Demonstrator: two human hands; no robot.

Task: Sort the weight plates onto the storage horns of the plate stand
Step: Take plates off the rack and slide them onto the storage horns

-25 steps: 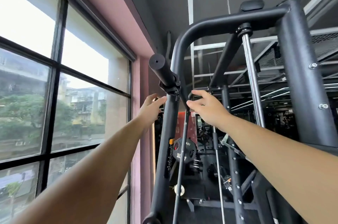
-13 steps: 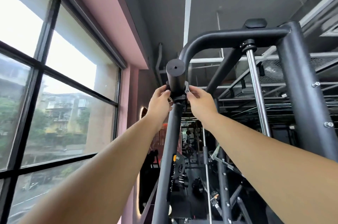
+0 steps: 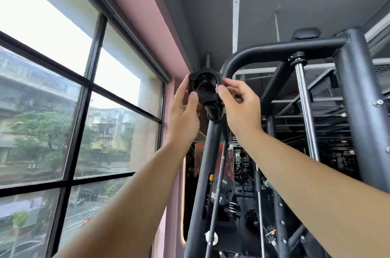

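We have drawn the black collar [image 3: 195,80] from the horn's [image 3: 213,112] base out to its near end; our left hand [image 3: 184,110] and right hand [image 3: 242,108] pinch its sides.

both arms reach up and forward, bare forearms converging. the left hand [image 3: 185,114] and right hand [image 3: 240,108] face each other, thumbs in front and fingers curled behind, pinching a black clamp [image 3: 205,89] from either side.
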